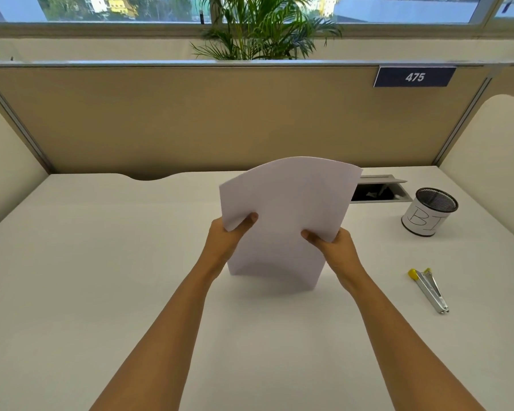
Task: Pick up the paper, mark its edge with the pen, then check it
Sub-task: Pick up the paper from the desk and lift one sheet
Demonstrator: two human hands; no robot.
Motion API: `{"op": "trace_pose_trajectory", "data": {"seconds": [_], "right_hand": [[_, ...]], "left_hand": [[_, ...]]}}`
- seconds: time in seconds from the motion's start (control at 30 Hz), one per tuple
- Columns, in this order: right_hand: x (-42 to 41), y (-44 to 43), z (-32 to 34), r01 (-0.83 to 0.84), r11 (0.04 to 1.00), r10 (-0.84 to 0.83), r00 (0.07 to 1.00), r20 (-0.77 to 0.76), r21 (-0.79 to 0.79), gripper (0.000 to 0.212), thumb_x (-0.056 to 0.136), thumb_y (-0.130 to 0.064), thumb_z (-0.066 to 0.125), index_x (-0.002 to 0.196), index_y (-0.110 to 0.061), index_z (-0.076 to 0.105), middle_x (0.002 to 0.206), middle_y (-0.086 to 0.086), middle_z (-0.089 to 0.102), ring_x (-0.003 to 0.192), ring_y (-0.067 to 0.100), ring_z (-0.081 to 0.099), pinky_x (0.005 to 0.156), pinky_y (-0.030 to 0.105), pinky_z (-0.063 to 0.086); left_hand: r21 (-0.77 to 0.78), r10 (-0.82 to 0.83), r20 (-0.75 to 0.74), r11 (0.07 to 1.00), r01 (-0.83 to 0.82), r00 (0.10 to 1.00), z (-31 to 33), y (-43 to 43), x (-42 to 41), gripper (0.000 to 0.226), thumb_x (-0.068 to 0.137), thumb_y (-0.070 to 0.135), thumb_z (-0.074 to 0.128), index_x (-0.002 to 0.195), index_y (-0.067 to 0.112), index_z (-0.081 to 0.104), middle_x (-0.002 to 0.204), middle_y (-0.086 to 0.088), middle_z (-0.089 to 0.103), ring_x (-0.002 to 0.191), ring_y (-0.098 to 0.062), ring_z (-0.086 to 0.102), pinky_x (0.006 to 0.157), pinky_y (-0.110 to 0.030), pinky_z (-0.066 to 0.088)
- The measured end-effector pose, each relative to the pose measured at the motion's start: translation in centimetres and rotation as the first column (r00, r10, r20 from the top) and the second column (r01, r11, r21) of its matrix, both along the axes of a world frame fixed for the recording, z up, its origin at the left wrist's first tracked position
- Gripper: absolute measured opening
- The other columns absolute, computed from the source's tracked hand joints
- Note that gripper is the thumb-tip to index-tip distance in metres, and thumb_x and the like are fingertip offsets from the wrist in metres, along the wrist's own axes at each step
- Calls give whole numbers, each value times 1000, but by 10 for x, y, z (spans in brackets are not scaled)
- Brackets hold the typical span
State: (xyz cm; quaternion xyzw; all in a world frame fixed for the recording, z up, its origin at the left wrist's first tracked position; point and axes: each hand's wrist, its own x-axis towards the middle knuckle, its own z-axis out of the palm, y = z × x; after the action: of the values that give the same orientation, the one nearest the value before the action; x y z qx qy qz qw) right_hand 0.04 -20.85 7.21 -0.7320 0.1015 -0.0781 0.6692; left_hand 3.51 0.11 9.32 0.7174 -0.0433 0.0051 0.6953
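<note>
A white sheet of paper (285,215) stands upright on its lower edge on the white desk (101,262), bowed toward me. My left hand (229,238) grips its left side, thumb on the front. On the right side my right hand (333,244) does the same. Two silver pens with yellow caps (428,289) lie on the desk to the right, apart from both hands.
A black mesh pen cup with a white label (429,212) stands at the right rear. An open cable hatch (380,191) sits behind the paper. A beige partition (220,120) with a "475" sign closes the back; curved side panels flank the desk.
</note>
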Motion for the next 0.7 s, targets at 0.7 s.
{"op": "trace_pose_trajectory", "data": {"seconds": [0.7], "right_hand": [[10, 13, -3, -24, 906, -2, 998, 63, 422, 44, 81, -14, 69, 122, -22, 54, 110, -5, 69, 97, 12, 68, 68, 25, 59]], "left_hand": [[-666, 80, -253, 709, -233, 964, -1, -18, -1, 20, 88, 27, 57, 108, 24, 61, 106, 3, 70, 96, -14, 68, 75, -29, 59]]}}
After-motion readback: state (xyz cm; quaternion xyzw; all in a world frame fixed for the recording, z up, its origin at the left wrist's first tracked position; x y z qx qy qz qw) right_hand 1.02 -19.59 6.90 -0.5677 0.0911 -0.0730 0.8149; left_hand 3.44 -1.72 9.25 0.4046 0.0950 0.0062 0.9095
